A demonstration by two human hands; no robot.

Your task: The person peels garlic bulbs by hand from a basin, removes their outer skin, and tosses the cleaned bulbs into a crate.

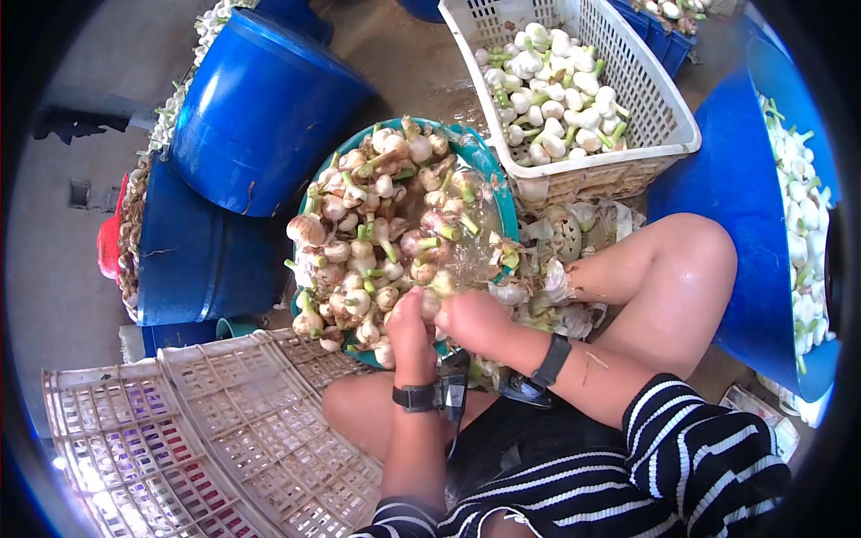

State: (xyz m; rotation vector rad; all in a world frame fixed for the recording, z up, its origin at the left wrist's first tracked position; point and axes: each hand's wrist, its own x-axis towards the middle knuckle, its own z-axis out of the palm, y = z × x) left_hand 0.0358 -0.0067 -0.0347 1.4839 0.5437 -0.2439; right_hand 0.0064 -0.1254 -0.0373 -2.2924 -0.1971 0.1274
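Both my hands meet at the near edge of a round green basin (pixel 504 208) heaped with unpeeled garlic bulbs (pixel 359 224) in water. My left hand (pixel 410 325) has its fingers curled together, close against the bulbs. Beside it, my right hand (pixel 466 320) is also closed, its fingers bent in toward the left. A pale bulb seems to lie between the two hands, but blur and the fingers hide which hand grips it. Water ripples in the right part of the basin.
A white crate (pixel 538 184) of peeled garlic (pixel 565 99) stands beyond the basin. Blue barrels (pixel 260 108) are at the left, and a blue tub (pixel 708 143) of garlic is at the right. Loose skins (pixel 574 318) lie by my leg. White plastic crates (pixel 242 421) stand lower left.
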